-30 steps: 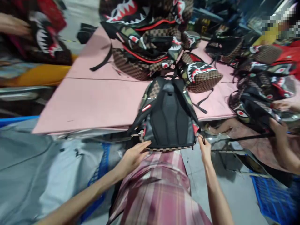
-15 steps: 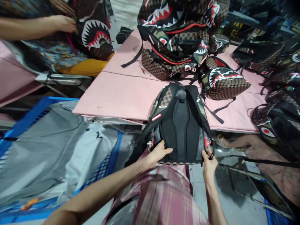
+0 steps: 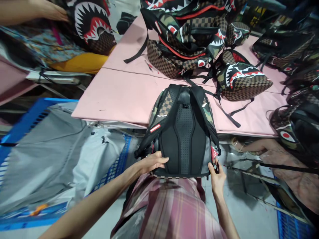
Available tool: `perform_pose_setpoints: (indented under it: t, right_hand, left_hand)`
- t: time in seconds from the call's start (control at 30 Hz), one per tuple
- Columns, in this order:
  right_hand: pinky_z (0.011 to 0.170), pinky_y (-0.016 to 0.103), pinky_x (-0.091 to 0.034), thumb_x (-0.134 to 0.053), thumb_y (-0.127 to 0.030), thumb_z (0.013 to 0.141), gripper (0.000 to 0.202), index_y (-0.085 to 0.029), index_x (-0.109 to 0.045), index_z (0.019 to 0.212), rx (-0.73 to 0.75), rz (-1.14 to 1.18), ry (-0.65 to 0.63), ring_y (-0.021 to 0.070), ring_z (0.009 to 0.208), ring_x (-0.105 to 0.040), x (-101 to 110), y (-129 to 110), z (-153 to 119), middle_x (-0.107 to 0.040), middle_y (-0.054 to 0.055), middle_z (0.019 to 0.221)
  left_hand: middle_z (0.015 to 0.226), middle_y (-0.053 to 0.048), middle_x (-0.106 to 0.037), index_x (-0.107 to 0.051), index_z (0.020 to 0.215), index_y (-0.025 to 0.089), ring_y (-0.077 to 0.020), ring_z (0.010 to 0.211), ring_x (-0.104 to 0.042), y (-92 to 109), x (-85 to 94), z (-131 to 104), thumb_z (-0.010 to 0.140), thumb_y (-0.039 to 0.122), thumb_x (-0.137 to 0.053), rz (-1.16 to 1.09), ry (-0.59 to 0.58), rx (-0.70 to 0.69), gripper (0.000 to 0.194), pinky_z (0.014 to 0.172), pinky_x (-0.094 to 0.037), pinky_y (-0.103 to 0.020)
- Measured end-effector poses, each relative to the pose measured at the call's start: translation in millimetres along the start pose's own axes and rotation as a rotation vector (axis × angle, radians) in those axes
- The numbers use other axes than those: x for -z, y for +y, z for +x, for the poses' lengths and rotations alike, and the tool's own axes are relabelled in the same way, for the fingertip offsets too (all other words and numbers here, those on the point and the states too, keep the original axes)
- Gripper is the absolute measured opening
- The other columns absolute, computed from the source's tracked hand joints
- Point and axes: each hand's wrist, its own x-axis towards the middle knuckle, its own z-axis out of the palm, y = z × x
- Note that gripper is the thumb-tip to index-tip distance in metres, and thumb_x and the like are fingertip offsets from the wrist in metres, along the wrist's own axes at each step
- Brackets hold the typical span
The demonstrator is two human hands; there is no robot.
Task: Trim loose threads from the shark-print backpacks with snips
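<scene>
A black backpack (image 3: 184, 132) with checkered and camouflage side panels leans from my lap onto the table edge, its padded back and shoulder straps facing up. At its lower left side my left hand (image 3: 153, 162) grips it, thumb laid over the back panel and fingers partly hidden. My right hand (image 3: 217, 173) pinches the lower right corner, thumb on top. A thin dark object, too small to name, shows between the right fingers. Just above that hand is a red patch on the bag's side.
On the pink table (image 3: 119, 89) lie a heap of shark-mouth backpacks (image 3: 164, 59) and another checkered backpack (image 3: 245, 81). A blue crate (image 3: 37, 113) holding grey material stands at lower left. At upper left, another person's hand (image 3: 53, 11) is by a shark-mouth bag. Someone's leg (image 3: 256, 146) shows at right.
The backpack and both my hands have shifted slightly left, and the bag lies flatter with its straps spread wider. The other person's arm has moved up and left in view.
</scene>
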Motion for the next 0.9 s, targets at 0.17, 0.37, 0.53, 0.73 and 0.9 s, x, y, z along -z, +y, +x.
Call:
perform_pose_setpoints:
  t: [0.17,0.37,0.53,0.73,0.9]
  right_hand:
    - [0.073,0.030,-0.046,-0.054,-0.037,0.081,0.034,-0.015,-0.064,0.104,0.344,-0.150,0.204,0.0195,0.086,-0.059,4.0,-40.2,1.3,-0.064,0.010,0.101]
    - [0.076,0.025,-0.046,-0.050,-0.024,0.086,0.023,-0.021,-0.065,0.103,0.694,-0.195,-0.464,0.0155,0.089,-0.060,-66.5,-112.2,12.5,-0.063,0.005,0.100]
    - [0.066,0.022,-0.042,-0.055,-0.016,0.081,0.026,-0.027,-0.066,0.101,0.785,-0.480,-0.605,0.0127,0.080,-0.060,-112.1,-135.0,25.0,-0.061,-0.001,0.099]
    - [0.064,0.023,-0.038,-0.049,-0.018,0.081,0.014,-0.019,-0.062,0.077,0.660,-0.268,-0.593,0.0127,0.071,-0.054,-128.4,-138.9,41.7,-0.059,0.000,0.079]
    - [0.047,0.021,-0.026,-0.057,-0.039,0.077,0.027,-0.017,-0.048,0.065,0.247,0.201,-0.498,0.0076,0.049,-0.031,-103.0,-147.9,62.8,-0.036,-0.005,0.057]
  left_hand:
    - [0.099,-0.014,-0.068,-0.061,0.103,0.010,-0.0263,0.098,-0.063,3.1,-16.7,15.2,0.070,0.026,-0.070,-0.310,0.145,-0.104,0.039,0.090,-0.048,-0.039]
    - [0.088,-0.013,-0.071,-0.063,0.096,0.007,-0.0223,0.085,-0.067,6.2,-23.0,28.0,0.082,0.020,-0.056,-0.467,0.315,-0.014,0.020,0.084,-0.052,-0.034]
    - [0.087,-0.012,-0.071,-0.064,0.097,0.005,-0.0209,0.083,-0.067,8.8,-14.6,27.1,0.085,0.015,-0.050,-0.496,0.231,0.003,0.021,0.085,-0.052,-0.033]
    - [0.081,-0.011,-0.071,-0.064,0.097,0.006,-0.0207,0.078,-0.068,7.2,-9.7,28.9,0.083,0.012,-0.051,-0.504,0.264,0.019,0.020,0.082,-0.052,-0.034]
    - [0.086,-0.012,-0.071,-0.064,0.098,0.007,-0.0206,0.081,-0.067,9.1,-7.0,28.7,0.082,0.012,-0.052,-0.495,0.271,0.017,0.021,0.083,-0.052,-0.034]
